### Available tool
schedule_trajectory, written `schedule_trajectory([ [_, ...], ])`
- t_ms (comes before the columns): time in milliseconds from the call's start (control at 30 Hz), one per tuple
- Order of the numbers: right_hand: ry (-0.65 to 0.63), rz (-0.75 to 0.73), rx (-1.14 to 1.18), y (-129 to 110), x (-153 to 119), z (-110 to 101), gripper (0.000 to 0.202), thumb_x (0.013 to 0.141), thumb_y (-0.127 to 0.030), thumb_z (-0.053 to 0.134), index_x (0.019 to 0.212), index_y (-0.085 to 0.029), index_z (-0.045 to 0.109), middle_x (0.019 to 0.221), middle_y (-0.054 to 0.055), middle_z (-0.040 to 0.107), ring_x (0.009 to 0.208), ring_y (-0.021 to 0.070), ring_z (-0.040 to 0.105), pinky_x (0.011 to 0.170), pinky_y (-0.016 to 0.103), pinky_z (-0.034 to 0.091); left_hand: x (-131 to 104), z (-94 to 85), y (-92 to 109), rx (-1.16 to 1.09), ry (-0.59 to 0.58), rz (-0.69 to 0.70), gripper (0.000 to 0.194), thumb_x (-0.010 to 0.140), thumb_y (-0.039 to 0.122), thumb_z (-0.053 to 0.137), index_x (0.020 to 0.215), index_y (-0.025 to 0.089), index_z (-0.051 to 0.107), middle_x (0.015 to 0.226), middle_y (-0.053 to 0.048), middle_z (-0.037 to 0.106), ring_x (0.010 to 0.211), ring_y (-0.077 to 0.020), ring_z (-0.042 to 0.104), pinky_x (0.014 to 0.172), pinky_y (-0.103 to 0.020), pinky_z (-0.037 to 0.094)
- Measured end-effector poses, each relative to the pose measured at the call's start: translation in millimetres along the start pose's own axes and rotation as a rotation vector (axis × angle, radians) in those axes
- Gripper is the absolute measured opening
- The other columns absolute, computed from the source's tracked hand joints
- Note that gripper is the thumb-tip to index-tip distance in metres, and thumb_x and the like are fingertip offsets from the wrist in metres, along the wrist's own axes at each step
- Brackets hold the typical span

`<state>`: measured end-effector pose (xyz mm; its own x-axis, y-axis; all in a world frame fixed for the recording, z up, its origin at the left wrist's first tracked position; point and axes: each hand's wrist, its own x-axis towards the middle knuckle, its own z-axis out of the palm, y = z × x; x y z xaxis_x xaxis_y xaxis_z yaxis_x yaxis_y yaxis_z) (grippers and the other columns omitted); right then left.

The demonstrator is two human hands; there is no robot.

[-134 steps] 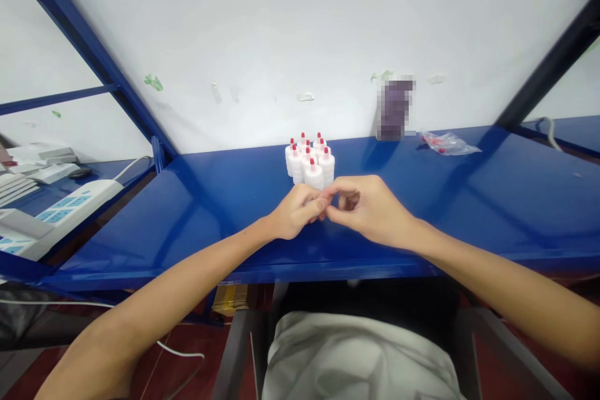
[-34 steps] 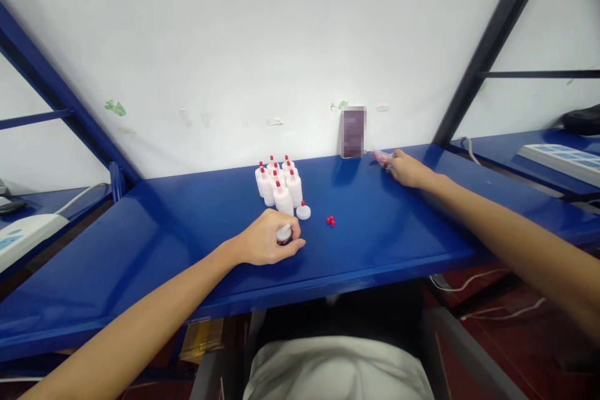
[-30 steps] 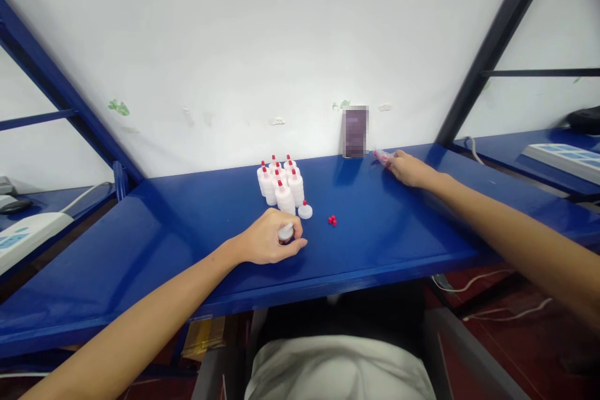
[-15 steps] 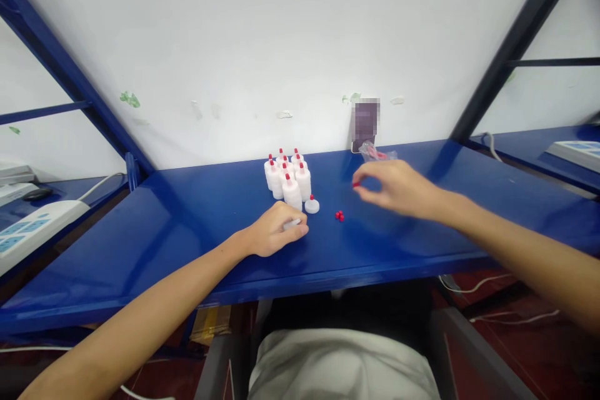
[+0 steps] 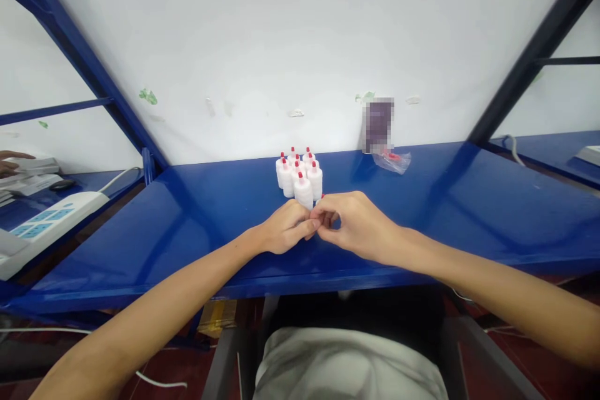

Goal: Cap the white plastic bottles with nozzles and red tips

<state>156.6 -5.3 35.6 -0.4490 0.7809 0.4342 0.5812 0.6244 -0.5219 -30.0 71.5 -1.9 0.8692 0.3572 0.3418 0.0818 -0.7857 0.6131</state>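
Several white bottles with red tips stand grouped on the blue table. Just in front of them, my left hand is closed, its fingers wrapped round something hidden. The fingertips of my right hand are pinched together and meet the left fingertips; what they hold is too small and covered to name. Behind the right hand only a bit of a red tip shows. The small red caps on the table are hidden from view.
A clear plastic bag with red pieces lies at the back, by a blurred dark upright object against the wall. A white power strip is at the left. At the far left, another person's hand rests near papers.
My right hand has moved left from near the plastic bag, carrying a small red cap, and now meets my left hand. The view has shifted slightly. Another person's hand has appeared at far left.
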Motion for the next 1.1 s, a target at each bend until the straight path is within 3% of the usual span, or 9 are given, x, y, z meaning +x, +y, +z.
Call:
schedule_trajectory([
  [167, 0.033, -0.031, -0.064, -4, -3, 6, 0.016, 0.074, -0.001, 0.064, 0.076, -0.017, 0.063, 0.07, -0.002, 0.064, 0.06, 0.0096, 0.058, 0.058, 0.021, 0.043, 2, 0.3, 5, -0.013, 0.006, -0.01, 0.05, 0.095, 0.043, 0.039, 0.057, 0.014, 0.055, 0.049, 0.0, 0.051, 0.048, -0.0094, 0.046, 0.053, -0.022, 0.036],
  [367, -0.018, -0.057, -0.371, -10, -7, 12, 0.013, 0.08, -0.003, 0.062, 0.078, -0.016, 0.06, 0.08, 0.003, 0.062, 0.067, 0.0144, 0.056, 0.059, 0.027, 0.039, 5, 1.0, 16, 0.044, 0.024, -0.12, 0.036, 0.082, 0.035, 0.046, 0.051, 0.016, 0.047, 0.047, 0.002, 0.044, 0.048, -0.0095, 0.04, 0.048, -0.022, 0.031],
  [567, -0.082, -0.08, -0.259, -9, -3, -6, 0.014, 0.084, -0.013, 0.064, 0.097, -0.017, 0.067, 0.095, 0.006, 0.065, 0.072, 0.0146, 0.061, 0.062, 0.026, 0.045, 4, -0.7, 14, 0.025, 0.011, -0.098, 0.032, 0.079, 0.03, 0.044, 0.053, 0.014, 0.053, 0.05, 0.0, 0.051, 0.049, -0.0097, 0.044, 0.053, -0.024, 0.033],
  [700, 0.211, 0.204, -0.404, 59, 5, -56, 0.022, 0.087, -0.032, 0.06, 0.1, -0.018, 0.071, 0.099, 0.009, 0.071, 0.081, 0.0229, 0.066, 0.072, 0.035, 0.051, 4, -2.0, 13, 0.015, -0.013, -0.082, 0.033, 0.081, 0.028, 0.044, 0.055, 0.013, 0.058, 0.051, -0.001, 0.054, 0.048, -0.0093, 0.044, 0.053, -0.024, 0.033],
  [767, 0.334, 0.389, -0.602, 111, 4, -83, 0.037, 0.089, -0.037, 0.054, 0.116, -0.015, 0.068, 0.121, 0.017, 0.066, 0.102, 0.033, 0.065, 0.085, 0.044, 0.05, 3, -1.9, 12, -0.004, -0.009, -0.076, 0.032, 0.081, 0.028, 0.045, 0.057, 0.013, 0.06, 0.053, -0.002, 0.057, 0.049, -0.0098, 0.047, 0.054, -0.023, 0.034],
  [867, 0.193, 0.559, -0.673, 179, -6, -110, 0.065, 0.091, -0.049, 0.048, 0.143, -0.009, 0.05, 0.145, 0.024, 0.05, 0.126, 0.0402, 0.053, 0.1, 0.049, 0.044, 2, -1.6, 10, -0.042, -0.01, -0.055, 0.031, 0.082, 0.028, 0.045, 0.06, 0.013, 0.062, 0.054, -0.002, 0.059, 0.05, -0.0103, 0.05, 0.054, -0.022, 0.036],
  [933, 0.023, 0.631, -0.618, 206, -18, -116, 0.067, 0.094, -0.053, 0.04, 0.144, -0.009, 0.048, 0.14, 0.022, 0.056, 0.126, 0.0375, 0.055, 0.103, 0.046, 0.043, 1, -1.8, 9, -0.057, -0.001, -0.041, 0.03, 0.082, 0.029, 0.046, 0.061, 0.013, 0.062, 0.053, -0.002, 0.058, 0.049, -0.0103, 0.05, 0.052, -0.022, 0.036],
  [1000, -0.071, 0.63, -0.605, 218, -34, -118, 0.066, 0.096, -0.056, 0.034, 0.139, -0.011, 0.054, 0.139, 0.02, 0.058, 0.125, 0.0362, 0.056, 0.104, 0.046, 0.042, 1, -2.2, 7, -0.086, 0.025, -0.035, 0.032, 0.082, 0.03, 0.045, 0.059, 0.014, 0.061, 0.051, -0.002, 0.056, 0.048, -0.0105, 0.049, 0.051, -0.022, 0.036],
  [1100, -0.078, 0.61, -0.637, 218, -55, -124, 0.064, 0.097, -0.058, 0.031, 0.129, -0.012, 0.062, 0.131, 0.022, 0.062, 0.116, 0.0366, 0.061, 0.098, 0.047, 0.045, 3, -2.1, 5, -0.121, 0.036, -0.043, 0.034, 0.083, 0.031, 0.044, 0.057, 0.014, 0.059, 0.05, -0.002, 0.055, 0.047, -0.0104, 0.048, 0.05, -0.022, 0.035],
])
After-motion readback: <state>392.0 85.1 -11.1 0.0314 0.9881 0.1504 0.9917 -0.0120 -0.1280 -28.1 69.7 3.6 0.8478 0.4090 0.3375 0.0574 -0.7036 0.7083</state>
